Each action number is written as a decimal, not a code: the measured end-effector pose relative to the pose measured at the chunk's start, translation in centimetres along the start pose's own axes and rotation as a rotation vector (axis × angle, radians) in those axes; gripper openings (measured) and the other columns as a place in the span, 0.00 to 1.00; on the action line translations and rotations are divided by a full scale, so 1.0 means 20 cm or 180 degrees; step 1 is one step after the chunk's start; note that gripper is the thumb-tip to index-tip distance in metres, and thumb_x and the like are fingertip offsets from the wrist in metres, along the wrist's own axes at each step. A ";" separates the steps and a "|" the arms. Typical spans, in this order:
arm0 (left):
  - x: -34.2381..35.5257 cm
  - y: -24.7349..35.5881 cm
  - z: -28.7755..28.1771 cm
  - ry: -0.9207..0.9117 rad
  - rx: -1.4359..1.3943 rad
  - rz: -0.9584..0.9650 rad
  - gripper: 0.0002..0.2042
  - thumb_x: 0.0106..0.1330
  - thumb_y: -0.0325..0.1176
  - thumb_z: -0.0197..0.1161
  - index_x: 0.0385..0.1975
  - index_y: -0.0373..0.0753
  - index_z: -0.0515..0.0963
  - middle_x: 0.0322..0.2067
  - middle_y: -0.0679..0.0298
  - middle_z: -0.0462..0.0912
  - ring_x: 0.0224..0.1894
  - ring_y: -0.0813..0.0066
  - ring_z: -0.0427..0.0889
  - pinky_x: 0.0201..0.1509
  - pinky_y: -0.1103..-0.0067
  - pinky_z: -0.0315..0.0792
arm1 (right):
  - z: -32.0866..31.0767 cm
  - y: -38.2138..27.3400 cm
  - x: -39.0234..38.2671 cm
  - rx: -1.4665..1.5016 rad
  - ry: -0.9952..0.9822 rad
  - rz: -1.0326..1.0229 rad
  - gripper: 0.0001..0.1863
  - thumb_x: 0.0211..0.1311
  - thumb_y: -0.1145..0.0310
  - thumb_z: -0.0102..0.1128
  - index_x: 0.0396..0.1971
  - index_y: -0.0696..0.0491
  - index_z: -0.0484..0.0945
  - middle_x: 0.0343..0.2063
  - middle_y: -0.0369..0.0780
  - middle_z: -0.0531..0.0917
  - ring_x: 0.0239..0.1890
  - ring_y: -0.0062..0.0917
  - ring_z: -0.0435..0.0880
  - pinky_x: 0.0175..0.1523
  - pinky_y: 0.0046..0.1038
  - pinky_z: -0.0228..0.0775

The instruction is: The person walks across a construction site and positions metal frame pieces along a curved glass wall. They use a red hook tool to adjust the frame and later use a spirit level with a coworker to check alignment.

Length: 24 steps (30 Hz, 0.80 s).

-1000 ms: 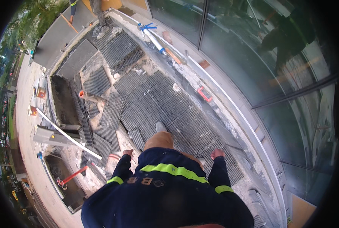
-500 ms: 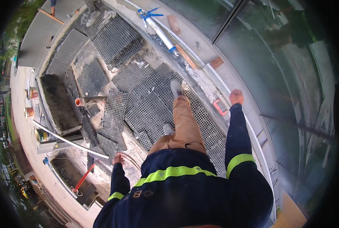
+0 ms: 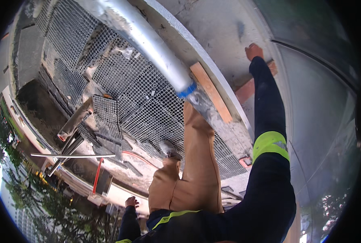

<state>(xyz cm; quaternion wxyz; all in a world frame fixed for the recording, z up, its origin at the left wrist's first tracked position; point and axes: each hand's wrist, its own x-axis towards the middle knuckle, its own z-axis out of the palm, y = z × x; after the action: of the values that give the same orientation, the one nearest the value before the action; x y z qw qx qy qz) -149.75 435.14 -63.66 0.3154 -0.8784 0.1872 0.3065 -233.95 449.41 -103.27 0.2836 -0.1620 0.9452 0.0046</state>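
My right hand [image 3: 254,52] is closed in a fist above the pale ledge beside the glass, with nothing visible in it. Just below that hand, partly behind my sleeve, lies a reddish flat block [image 3: 244,90]. My left hand [image 3: 132,201] hangs low at my left side, fingers loosely bent and apart, holding nothing. Large in front of me is a caulking gun [image 3: 154,50] with a silver barrel and blue end collar; its handle is out of view, and neither hand touches it. Beside its collar lies a wooden strip [image 3: 211,92].
Black plastic grid mats [image 3: 148,101] cover much of the sunken floor, some tilted or overlapping. A pipe [image 3: 76,121] lies to the left, near a long white strip [image 3: 73,156] and a red hose [image 3: 97,176]. A red-framed object [image 3: 245,162] sits near my right elbow.
My view has come lower and closer to the caulking gun, which now looks much larger. My right hand has moved forward along the ledge. My left hand now hangs farther back.
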 end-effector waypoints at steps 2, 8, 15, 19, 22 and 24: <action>0.01 0.08 -0.06 0.0024 0.0240 -0.0146 0.06 0.51 0.38 0.49 0.25 0.44 0.67 0.15 0.65 0.66 0.16 0.70 0.70 0.17 0.71 0.65 | 0.14 -0.02 0.20 0.0291 -0.0023 0.0392 0.24 0.45 0.55 0.50 0.31 0.63 0.69 0.33 0.53 0.73 0.40 0.41 0.70 0.44 0.34 0.61; -0.09 0.14 -0.08 -0.0215 0.0223 -0.0621 0.10 0.53 0.40 0.45 0.17 0.43 0.66 0.15 0.64 0.68 0.15 0.73 0.70 0.13 0.79 0.61 | 0.36 0.07 0.35 0.0285 -0.0274 -0.0214 0.21 0.42 0.57 0.54 0.29 0.60 0.68 0.28 0.49 0.72 0.34 0.38 0.70 0.40 0.34 0.62; -0.19 0.15 -0.17 -0.0442 0.0941 0.0329 0.13 0.53 0.39 0.45 0.30 0.36 0.69 0.25 0.59 0.74 0.23 0.67 0.76 0.20 0.73 0.70 | -0.15 0.03 -0.17 0.3396 -0.1018 0.1343 0.09 0.47 0.68 0.46 0.27 0.57 0.68 0.24 0.38 0.73 0.16 0.20 0.68 0.14 0.18 0.58; -0.11 -0.11 -0.18 -0.0316 -0.0181 0.0140 0.15 0.51 0.41 0.49 0.21 0.33 0.73 0.17 0.61 0.75 0.18 0.72 0.77 0.19 0.76 0.71 | -0.78 -0.24 -0.50 0.3515 -0.0227 0.0853 0.09 0.54 0.65 0.39 0.21 0.53 0.65 0.13 0.34 0.67 0.07 0.13 0.58 0.08 0.15 0.50; -0.02 -0.27 -0.11 -0.0298 0.0171 0.0057 0.16 0.49 0.45 0.51 0.18 0.37 0.76 0.18 0.59 0.77 0.19 0.72 0.77 0.25 0.78 0.72 | -1.21 -0.57 -0.68 0.3530 0.0415 0.0650 0.12 0.55 0.63 0.38 0.17 0.52 0.64 0.10 0.31 0.63 0.06 0.13 0.57 0.08 0.16 0.49; 0.04 -0.30 -0.08 -0.0196 0.0989 0.0511 0.19 0.47 0.50 0.51 0.20 0.38 0.77 0.20 0.58 0.77 0.23 0.70 0.77 0.33 0.78 0.71 | -1.45 -0.82 -0.84 0.3549 0.0806 0.0422 0.13 0.55 0.62 0.38 0.19 0.53 0.67 0.09 0.30 0.62 0.06 0.12 0.57 0.09 0.17 0.48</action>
<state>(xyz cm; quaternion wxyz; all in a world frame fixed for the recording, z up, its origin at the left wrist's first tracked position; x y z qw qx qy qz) -145.36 438.38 -60.48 0.4274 -0.7915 0.2921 0.3249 -231.21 436.08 -68.62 0.2098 0.0723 0.8395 -0.4960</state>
